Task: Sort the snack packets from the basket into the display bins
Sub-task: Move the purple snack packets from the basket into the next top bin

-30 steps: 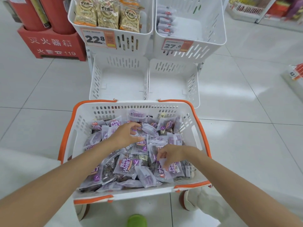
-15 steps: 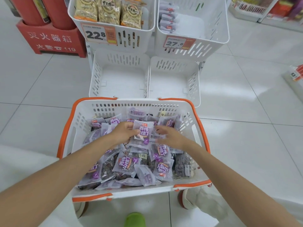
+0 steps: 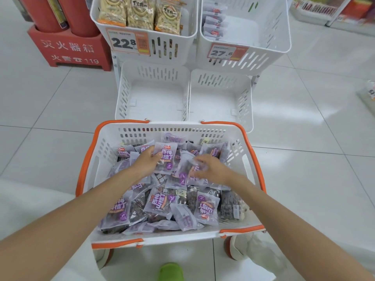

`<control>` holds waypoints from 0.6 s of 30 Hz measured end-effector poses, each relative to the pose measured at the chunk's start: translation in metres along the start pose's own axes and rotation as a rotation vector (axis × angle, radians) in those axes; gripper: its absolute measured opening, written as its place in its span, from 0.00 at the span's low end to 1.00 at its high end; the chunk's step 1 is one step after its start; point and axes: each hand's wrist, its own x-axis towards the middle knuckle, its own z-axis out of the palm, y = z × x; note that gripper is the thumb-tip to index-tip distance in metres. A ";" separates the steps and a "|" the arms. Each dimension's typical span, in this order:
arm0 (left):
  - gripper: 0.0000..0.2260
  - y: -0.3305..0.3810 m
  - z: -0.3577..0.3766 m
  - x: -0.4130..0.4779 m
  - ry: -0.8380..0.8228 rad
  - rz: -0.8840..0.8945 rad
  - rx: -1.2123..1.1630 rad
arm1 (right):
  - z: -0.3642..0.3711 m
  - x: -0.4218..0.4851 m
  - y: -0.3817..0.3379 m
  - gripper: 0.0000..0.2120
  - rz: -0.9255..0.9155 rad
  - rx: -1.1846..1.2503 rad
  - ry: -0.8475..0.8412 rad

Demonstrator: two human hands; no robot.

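Note:
A white basket with orange handles (image 3: 95, 142) stands in front of me, full of several purple snack packets (image 3: 160, 205). My left hand (image 3: 146, 163) holds one purple packet (image 3: 167, 159) upright above the pile, thumb on its front. My right hand (image 3: 211, 169) reaches into the pile just right of it, fingers curled on another purple packet (image 3: 185, 173); motion blurs that hand. Beyond the basket stand two lower white display bins (image 3: 152, 69), both bare inside. Above them, the upper left bin (image 3: 146, 45) holds tan packets and the upper right bin (image 3: 243, 47) holds a few purple-white packets.
A red fire extinguisher box (image 3: 71, 51) stands at the back left on the tiled floor. Shelving with goods shows at the top right (image 3: 324, 13). A green shoe (image 3: 171, 270) pokes out below the basket.
My left hand has lifted a purple packet upright from the pile. My right hand has moved from the basket's front right toward the middle, onto another packet.

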 end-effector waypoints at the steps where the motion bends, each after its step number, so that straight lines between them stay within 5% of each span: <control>1: 0.19 0.002 -0.001 0.000 -0.012 -0.006 -0.019 | -0.009 0.001 -0.013 0.19 -0.040 0.021 0.002; 6: 0.24 0.025 0.004 -0.007 -0.121 0.028 -0.064 | -0.034 0.015 -0.053 0.28 -0.122 -0.025 0.068; 10: 0.25 0.047 -0.003 -0.008 -0.153 0.042 -0.207 | -0.055 0.025 -0.067 0.19 -0.114 0.310 0.233; 13: 0.36 0.063 -0.012 -0.005 -0.262 0.057 -0.238 | -0.069 0.031 -0.069 0.18 -0.187 0.170 0.293; 18: 0.30 0.097 -0.016 0.003 -0.178 0.244 -0.100 | -0.103 0.037 -0.083 0.27 -0.225 0.148 0.333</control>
